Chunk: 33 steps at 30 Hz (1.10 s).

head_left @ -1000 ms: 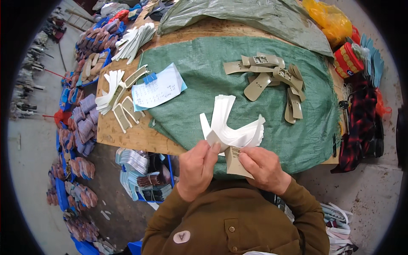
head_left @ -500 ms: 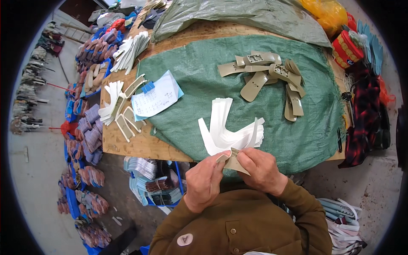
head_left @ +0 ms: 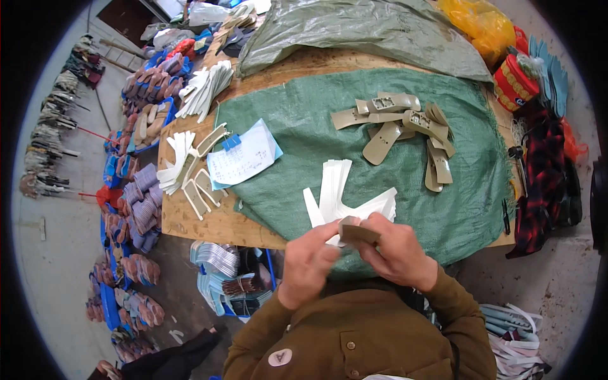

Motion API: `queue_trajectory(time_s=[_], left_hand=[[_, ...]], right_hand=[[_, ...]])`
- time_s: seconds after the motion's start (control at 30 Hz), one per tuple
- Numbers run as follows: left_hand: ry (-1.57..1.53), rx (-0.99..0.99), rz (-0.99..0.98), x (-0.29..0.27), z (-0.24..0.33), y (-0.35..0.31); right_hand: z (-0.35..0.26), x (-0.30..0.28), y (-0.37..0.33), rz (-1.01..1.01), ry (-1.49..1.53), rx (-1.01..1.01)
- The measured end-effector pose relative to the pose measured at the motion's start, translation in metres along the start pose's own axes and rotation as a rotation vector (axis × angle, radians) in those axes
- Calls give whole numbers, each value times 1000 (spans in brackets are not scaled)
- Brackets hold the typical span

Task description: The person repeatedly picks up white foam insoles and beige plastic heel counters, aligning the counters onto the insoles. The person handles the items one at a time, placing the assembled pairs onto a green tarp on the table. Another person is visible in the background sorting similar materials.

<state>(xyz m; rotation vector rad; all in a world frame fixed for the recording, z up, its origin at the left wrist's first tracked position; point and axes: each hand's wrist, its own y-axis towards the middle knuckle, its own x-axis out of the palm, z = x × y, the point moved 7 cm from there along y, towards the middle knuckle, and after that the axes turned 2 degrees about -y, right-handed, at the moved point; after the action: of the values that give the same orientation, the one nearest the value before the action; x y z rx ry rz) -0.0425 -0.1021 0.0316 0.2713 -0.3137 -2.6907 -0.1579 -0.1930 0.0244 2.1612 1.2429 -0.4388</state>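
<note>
Centrally, on my remote feed: one curved tan piece, raised by the table's near edge, the right hand pinching it between thumb and fingers — apparently to steady it. Left hand: alongside, fingers blurred; I cannot tell whether they grip. White strips: fanned just beyond, likely for easy reach. Tan pile: farther off. Surface: green sheet over wood. Room: grey floor, pinkish bundles leftward.
</note>
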Motion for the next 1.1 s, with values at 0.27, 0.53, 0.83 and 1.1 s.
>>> queue_trajectory(time_s=[0.27, 0.53, 0.83, 1.1], left_hand=[[-148, -104, 116, -2, -16, 8], [-296, -261, 130, -14, -28, 15], [-318, -198, 102, -18, -59, -21], [-59, -122, 70, -21, -36, -47]], right_hand=[[-1, 4, 7, -42, 356, 263], [3, 31, 7, -131, 303, 227], [7, 33, -5, -62, 622, 489], [-5, 58, -9, -286, 475, 484]])
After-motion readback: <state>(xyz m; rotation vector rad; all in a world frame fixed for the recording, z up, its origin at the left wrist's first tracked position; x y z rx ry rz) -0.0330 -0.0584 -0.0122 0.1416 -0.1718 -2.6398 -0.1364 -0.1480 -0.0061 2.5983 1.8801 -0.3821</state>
